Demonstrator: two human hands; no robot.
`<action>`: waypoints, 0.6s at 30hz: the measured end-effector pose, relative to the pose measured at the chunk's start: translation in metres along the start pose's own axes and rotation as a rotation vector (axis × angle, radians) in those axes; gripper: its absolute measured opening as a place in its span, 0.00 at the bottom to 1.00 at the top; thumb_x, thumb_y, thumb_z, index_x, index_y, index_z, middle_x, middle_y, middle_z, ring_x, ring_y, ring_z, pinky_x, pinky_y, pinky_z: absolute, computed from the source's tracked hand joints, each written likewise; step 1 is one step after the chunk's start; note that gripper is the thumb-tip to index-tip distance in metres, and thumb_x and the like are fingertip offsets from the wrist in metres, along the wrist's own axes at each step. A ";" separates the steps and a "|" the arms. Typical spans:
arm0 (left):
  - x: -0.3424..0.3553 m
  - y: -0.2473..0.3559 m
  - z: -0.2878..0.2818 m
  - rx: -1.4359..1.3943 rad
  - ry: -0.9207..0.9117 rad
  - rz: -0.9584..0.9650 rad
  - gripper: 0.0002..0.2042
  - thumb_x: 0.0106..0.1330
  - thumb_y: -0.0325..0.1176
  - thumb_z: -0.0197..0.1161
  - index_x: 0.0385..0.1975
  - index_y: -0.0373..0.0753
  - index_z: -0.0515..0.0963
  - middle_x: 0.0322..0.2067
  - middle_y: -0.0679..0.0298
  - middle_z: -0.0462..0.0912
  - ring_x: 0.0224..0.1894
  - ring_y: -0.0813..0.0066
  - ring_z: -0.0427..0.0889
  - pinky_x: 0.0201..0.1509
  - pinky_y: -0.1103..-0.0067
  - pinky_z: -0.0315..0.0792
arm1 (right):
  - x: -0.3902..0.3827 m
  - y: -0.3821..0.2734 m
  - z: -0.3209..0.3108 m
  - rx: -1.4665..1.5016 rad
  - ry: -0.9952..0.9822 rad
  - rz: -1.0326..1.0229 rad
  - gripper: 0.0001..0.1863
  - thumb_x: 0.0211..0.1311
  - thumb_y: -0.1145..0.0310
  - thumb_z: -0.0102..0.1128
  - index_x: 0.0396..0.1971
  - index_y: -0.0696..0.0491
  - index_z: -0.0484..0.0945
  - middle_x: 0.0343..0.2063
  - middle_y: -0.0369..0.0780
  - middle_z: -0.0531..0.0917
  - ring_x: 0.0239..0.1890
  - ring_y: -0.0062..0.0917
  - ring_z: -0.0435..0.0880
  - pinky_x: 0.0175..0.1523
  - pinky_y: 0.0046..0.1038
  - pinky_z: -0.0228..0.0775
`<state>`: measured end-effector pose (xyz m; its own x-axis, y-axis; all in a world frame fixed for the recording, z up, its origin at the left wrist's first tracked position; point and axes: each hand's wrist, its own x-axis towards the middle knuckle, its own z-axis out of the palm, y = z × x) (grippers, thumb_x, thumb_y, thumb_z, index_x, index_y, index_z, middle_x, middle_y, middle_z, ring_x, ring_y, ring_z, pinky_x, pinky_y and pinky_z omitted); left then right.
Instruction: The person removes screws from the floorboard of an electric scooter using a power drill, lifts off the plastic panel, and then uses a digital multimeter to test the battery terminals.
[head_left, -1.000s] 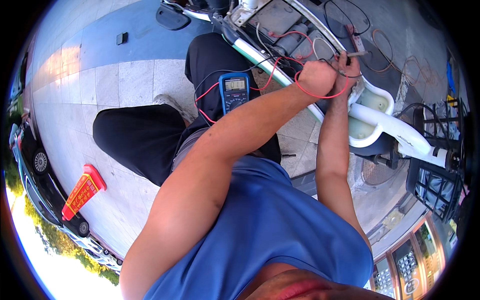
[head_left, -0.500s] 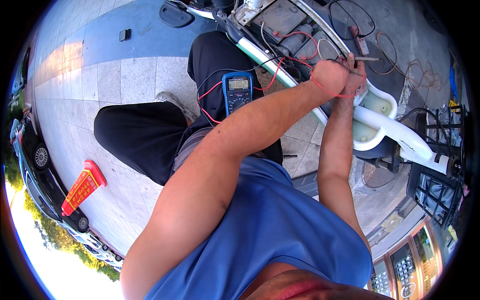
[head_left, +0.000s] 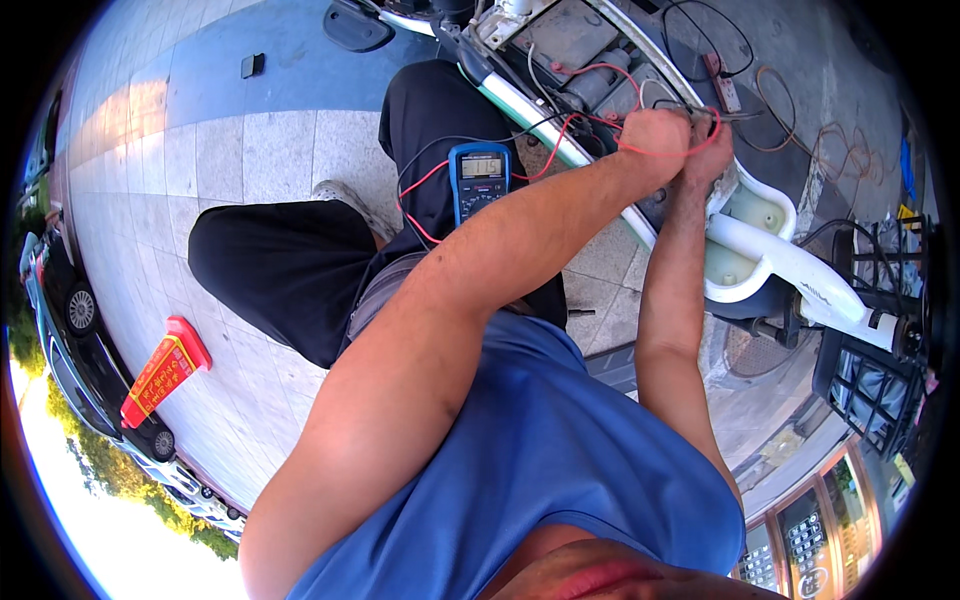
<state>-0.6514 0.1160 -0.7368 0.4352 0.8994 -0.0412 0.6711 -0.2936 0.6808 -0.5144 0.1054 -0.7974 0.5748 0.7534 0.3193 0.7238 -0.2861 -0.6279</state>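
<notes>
My left hand (head_left: 655, 135) is closed over the open body of a white scooter (head_left: 820, 285), among red and black leads, its grip hidden. Just right of it, my right hand (head_left: 708, 148) is closed, with a thin grey tool (head_left: 745, 116) sticking out rightward from its fingers. A looped red lead (head_left: 645, 152) crosses both hands. Below them is a pale, wet-looking recess (head_left: 755, 210) in the bodywork. A blue multimeter (head_left: 481, 168) with a lit display lies on my dark-trousered leg, its leads running toward the scooter. Grey housings (head_left: 570, 40) show inside the scooter above my hands.
A pink-red power strip (head_left: 720, 80) and tangled cables (head_left: 850, 150) lie on the paving at right. A black basket (head_left: 865, 390) is at far right. A red cone (head_left: 165, 370) stands left, with parked cars (head_left: 85, 310) beyond. A small black object (head_left: 251, 66) lies upper left.
Both hands have shifted slightly right and upward, drawing closer over the wiring. The red loop has moved up around them. The multimeter's display has changed.
</notes>
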 end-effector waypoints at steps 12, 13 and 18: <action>0.008 0.014 -0.018 -0.103 -0.084 -0.130 0.12 0.62 0.36 0.58 0.34 0.34 0.82 0.33 0.47 0.87 0.37 0.50 0.88 0.40 0.61 0.81 | 0.003 -0.002 -0.001 0.150 -0.036 0.138 0.14 0.63 0.59 0.69 0.36 0.56 0.85 0.27 0.44 0.87 0.28 0.28 0.85 0.34 0.34 0.75; 0.008 0.014 -0.019 -0.103 -0.087 -0.133 0.12 0.62 0.36 0.58 0.34 0.34 0.82 0.33 0.47 0.87 0.37 0.50 0.88 0.40 0.61 0.81 | 0.003 0.000 0.000 0.164 -0.042 0.147 0.14 0.63 0.59 0.69 0.36 0.56 0.85 0.28 0.44 0.87 0.28 0.28 0.85 0.34 0.34 0.75; 0.008 0.011 -0.014 -0.094 -0.087 -0.129 0.12 0.62 0.36 0.58 0.35 0.34 0.82 0.33 0.48 0.87 0.37 0.50 0.88 0.41 0.61 0.81 | 0.003 0.006 0.001 0.156 -0.065 0.163 0.14 0.63 0.59 0.69 0.36 0.56 0.85 0.28 0.45 0.87 0.28 0.29 0.85 0.34 0.34 0.75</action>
<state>-0.6487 0.1247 -0.7197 0.4020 0.8950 -0.1934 0.6679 -0.1422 0.7306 -0.5083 0.1069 -0.8009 0.6500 0.7427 0.1613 0.5523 -0.3159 -0.7715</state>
